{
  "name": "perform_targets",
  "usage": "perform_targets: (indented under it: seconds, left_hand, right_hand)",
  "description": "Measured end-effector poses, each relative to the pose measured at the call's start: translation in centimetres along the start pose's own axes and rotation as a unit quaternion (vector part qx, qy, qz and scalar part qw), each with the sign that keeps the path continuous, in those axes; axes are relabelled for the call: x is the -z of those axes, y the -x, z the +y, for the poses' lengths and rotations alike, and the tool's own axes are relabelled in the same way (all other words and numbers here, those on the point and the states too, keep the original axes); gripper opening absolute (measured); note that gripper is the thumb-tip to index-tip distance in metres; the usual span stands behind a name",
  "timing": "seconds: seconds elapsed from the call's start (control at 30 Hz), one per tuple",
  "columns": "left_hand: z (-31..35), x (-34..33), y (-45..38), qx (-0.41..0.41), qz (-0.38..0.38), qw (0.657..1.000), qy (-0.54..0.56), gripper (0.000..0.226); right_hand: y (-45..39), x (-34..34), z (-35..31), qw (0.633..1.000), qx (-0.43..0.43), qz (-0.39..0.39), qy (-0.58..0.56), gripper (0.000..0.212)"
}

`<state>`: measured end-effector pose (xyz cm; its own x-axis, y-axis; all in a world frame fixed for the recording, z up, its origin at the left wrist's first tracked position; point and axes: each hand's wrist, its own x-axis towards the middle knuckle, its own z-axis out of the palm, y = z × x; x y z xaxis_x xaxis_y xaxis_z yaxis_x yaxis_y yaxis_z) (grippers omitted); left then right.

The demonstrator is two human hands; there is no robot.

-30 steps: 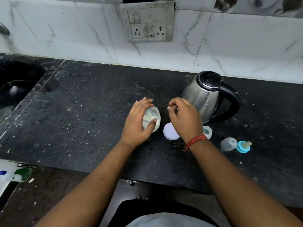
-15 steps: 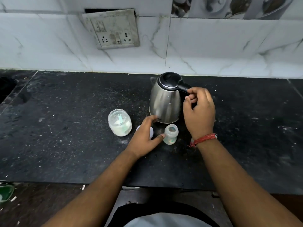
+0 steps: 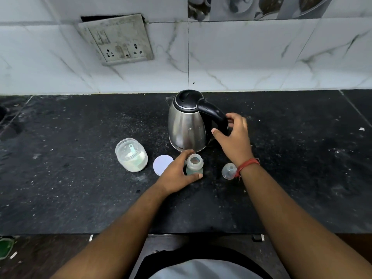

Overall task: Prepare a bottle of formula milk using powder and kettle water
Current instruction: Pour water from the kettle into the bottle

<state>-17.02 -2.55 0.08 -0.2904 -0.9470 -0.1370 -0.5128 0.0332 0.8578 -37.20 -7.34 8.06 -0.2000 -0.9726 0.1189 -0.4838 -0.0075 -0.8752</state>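
My left hand holds the little bottle on the black counter. My thumb is on the near side of it and my fingers curl round the far side. The bottle stands up straight with its top open, just in front of the kettle.

My right hand is at the kettle's black handle. My fingers are spread and bent over the outer side of the handle, and my thumb points in under it. The hand is not closed tight round it. The kettle sits on the counter with its lid shut.

To the left stands the powder jar, open, with white powder and a small scoop inside. Its round white lid lies flat between the jar and my left hand, partly under my hand. A clear cap lies beside my right wrist, close to my red thread. On the tiled wall behind is a grey socket plate.
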Motion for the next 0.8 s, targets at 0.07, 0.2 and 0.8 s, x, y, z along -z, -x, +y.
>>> perform_targets:
  seconds: [0.07,0.2,0.8]
  left_hand:
    - [-0.1,-0.2,-0.1,-0.009,0.007,1.000,-0.008,0.068]
    - [0.0,-0.3,-0.1,-0.015,0.026,0.999,-0.013,0.052]
    - [0.7,4.2,1.2,-0.059,0.191,0.980,0.005,0.042]
  right_hand:
    - [-0.6,0.2,0.1,0.996,-0.053,-0.038,-0.056,0.030]
    - [-1.1,0.0,0.8,0.991,-0.076,-0.055,-0.094,0.011]
    - [-0.3,-1.3,0.1,0.983,-0.033,-0.123,-0.132,0.016]
